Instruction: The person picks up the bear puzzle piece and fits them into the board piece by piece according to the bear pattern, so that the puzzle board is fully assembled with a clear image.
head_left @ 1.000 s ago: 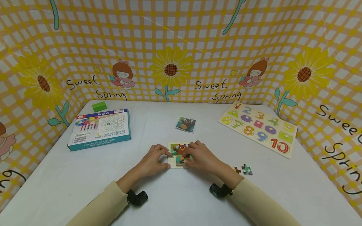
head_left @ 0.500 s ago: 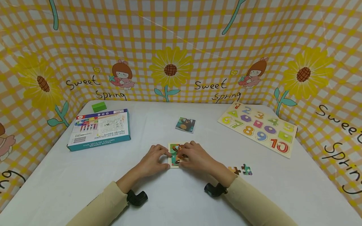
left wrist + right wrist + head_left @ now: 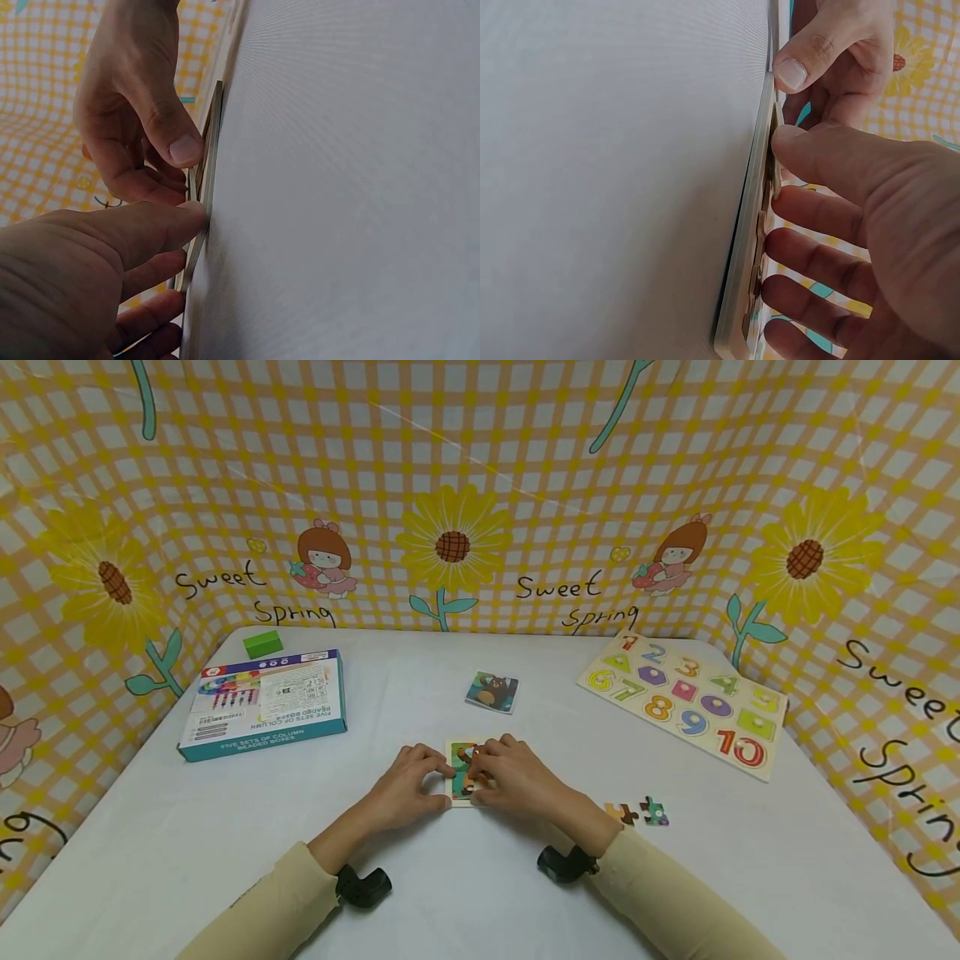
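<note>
A small jigsaw board [image 3: 461,804] with a pale rim and a bear picture lies at the table's middle. My left hand [image 3: 408,787] holds its left side, thumb at the near edge [image 3: 212,142] and fingers at the side. Over the board, my right hand [image 3: 521,781] pinches a teal and orange puzzle piece [image 3: 461,783] at the lower left of the picture. In the right wrist view this piece [image 3: 778,112] stands slightly tilted above the board, between thumb and index finger. The right hand covers the right part of the picture.
Two loose puzzle pieces, one brown [image 3: 622,812] and one teal [image 3: 655,811], lie right of the right hand. Behind the board is a bear picture card [image 3: 492,691]. A number board [image 3: 701,747] lies right; a beaded-boxes carton [image 3: 266,706] and green block [image 3: 262,644] lie left.
My right hand has moved left across the board with the puzzle piece, which now lies over the lower-left corner. The brown loose piece has come into fuller view. My left hand stays put.
</note>
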`<state>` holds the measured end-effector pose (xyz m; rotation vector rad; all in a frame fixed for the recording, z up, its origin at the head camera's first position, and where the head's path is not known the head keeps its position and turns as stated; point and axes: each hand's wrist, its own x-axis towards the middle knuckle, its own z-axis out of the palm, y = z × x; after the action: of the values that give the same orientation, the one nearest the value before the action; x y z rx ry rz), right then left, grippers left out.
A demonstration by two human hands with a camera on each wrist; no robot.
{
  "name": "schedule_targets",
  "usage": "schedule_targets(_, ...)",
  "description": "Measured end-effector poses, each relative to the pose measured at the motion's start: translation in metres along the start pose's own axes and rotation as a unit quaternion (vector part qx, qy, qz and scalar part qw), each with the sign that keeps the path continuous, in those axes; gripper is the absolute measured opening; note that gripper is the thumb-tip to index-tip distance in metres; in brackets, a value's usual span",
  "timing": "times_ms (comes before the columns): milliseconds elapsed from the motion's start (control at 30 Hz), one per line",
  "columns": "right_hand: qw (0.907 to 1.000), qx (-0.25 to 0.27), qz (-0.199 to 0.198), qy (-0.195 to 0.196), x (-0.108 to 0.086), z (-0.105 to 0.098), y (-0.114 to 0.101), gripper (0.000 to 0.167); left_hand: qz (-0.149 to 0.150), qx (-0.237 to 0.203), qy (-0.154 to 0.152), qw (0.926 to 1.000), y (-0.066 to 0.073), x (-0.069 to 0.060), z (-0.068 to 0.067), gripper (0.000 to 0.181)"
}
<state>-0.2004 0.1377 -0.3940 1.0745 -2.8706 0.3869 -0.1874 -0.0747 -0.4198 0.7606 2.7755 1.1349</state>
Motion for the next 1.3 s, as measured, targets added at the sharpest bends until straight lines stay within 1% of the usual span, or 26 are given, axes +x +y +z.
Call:
schedule_targets(67, 1.0000, 0.000, 0.001, -0.002, 0.000, 0.000, 0.000, 0.019, 0.000, -0.001, 0.000, 1.0000, 0.000, 0.000, 0.000, 0.029)
schedule_targets(167, 1.0000, -0.001, 0.001, -0.003, 0.000, -0.001, -0.001, 0.019, -0.015, -0.006, -0.004, 0.9999, 0.000, 0.001, 0.001, 0.030)
schedule_targets(300, 1.0000, -0.003, -0.001, -0.001, 0.000, 0.000, 0.000, 0.019, -0.026, -0.005, -0.008, 0.9996, -0.001, 0.002, 0.002, 0.029)
schedule_targets(600, 1.0000, 0.002, 0.005, -0.003, 0.000, 0.001, -0.001, 0.020, -0.040, -0.018, 0.020, 0.9989, 0.006, 0.001, 0.004, 0.017)
schedule_targets(833, 1.0000, 0.004, 0.005, -0.001, 0.000, 0.001, -0.001, 0.020, -0.039, -0.003, 0.037, 0.9986, 0.008, 0.003, 0.007, 0.014)
schedule_targets(967, 1.0000, 0.004, 0.005, 0.000, 0.000, 0.001, -0.001, 0.020, -0.040, 0.006, 0.041, 0.9983, 0.007, 0.004, 0.009, 0.013)
schedule_targets(1167, 0.9999, 0.014, 0.009, -0.001, -0.001, 0.001, -0.001, 0.022, -0.042, 0.008, 0.044, 0.9981, 0.007, 0.005, 0.010, 0.013)
schedule_targets(1300, 0.9997, 0.022, 0.007, 0.000, 0.000, 0.001, 0.000, 0.020, -0.043, 0.010, 0.045, 0.9980, 0.006, 0.005, 0.011, 0.013)
